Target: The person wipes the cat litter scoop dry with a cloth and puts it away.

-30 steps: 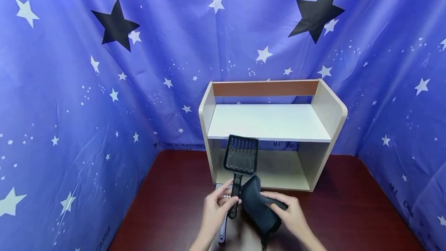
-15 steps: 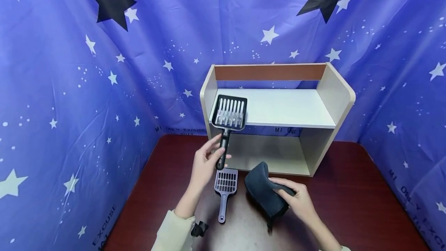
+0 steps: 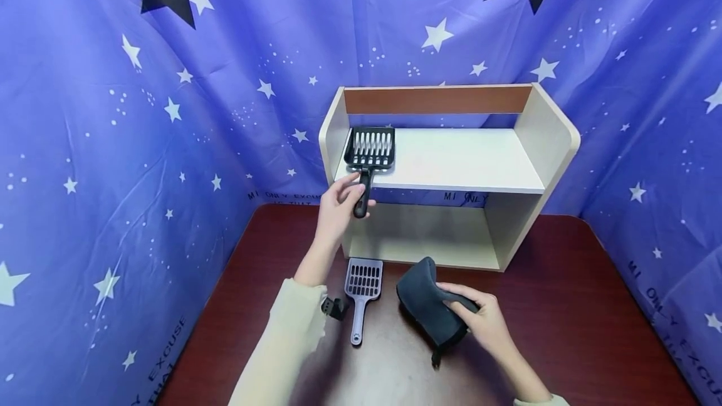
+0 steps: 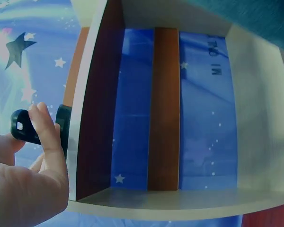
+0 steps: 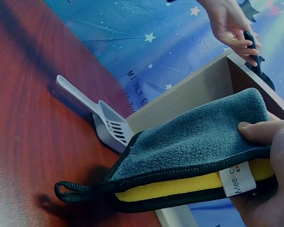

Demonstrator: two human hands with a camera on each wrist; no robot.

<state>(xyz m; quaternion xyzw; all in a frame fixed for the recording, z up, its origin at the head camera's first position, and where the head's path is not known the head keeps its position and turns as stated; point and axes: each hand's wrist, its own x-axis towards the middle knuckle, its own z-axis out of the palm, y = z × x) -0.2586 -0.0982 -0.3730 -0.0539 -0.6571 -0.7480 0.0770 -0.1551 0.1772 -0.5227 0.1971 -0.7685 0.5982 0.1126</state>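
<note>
My left hand (image 3: 335,210) grips the handle of a black slotted litter scoop (image 3: 368,169). The scoop's head is over the left end of the upper shelf board (image 3: 457,158); whether it touches the board I cannot tell. A folded microfiber cloth (image 3: 429,299), dark grey-blue outside, hangs above the table in my right hand (image 3: 486,317). The right wrist view shows the cloth's (image 5: 194,137) yellow inner face, black edging and hanging loop, with my thumb pressing on top. Between the hands, a grey litter scoop (image 3: 361,301) lies on the table, its handle toward me.
A two-level wooden shelf unit (image 3: 549,149) stands at the back of the dark red table (image 3: 575,318). Its lower compartment (image 3: 434,234) faces me, below the white board. A blue curtain with stars (image 3: 254,111) encloses the table at the back and sides.
My left hand has carried the black scoop up and forward from beside the cloth to the upper shelf, uncovering the grey scoop. My right hand keeps holding the cloth. The head view has tilted down.
</note>
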